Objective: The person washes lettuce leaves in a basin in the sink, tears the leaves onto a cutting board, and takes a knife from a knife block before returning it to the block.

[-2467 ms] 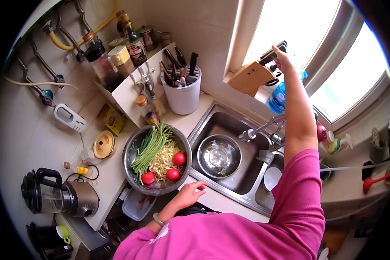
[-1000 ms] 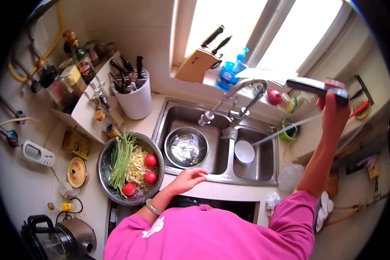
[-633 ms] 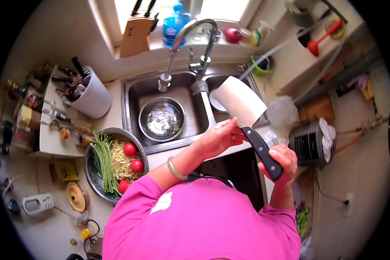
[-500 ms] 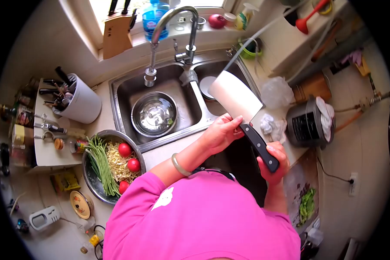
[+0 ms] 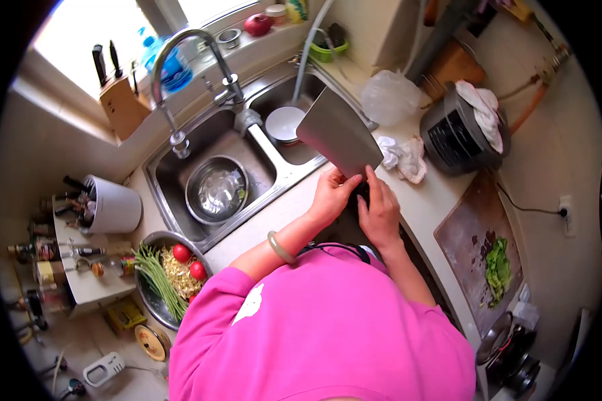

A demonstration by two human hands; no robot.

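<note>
A cleaver (image 5: 341,130) with a wide grey blade is held up in front of me, its blade pointing up and away over the right side of the sink. My left hand (image 5: 333,198), with a pale bangle on the wrist, is closed at the blade's base near the handle. Close beside it, my right hand (image 5: 381,210) grips the handle end, its fingers reaching up to the blade's lower edge. The dark handle is mostly hidden behind the hands.
The double sink (image 5: 274,157) holds a metal bowl (image 5: 217,190) and a white bowl (image 5: 285,123). A basin (image 5: 155,306) of beans, sprouts and tomatoes stands left. Right are crumpled cloths (image 5: 408,160), a rice cooker (image 5: 455,137) and a cutting board (image 5: 458,230) with leafy greens (image 5: 498,271).
My view has turned to the right, bringing the cutting board into fuller sight. My right hand has slid up the handle towards the blade, next to my left. The blade has tilted and looks darker.
</note>
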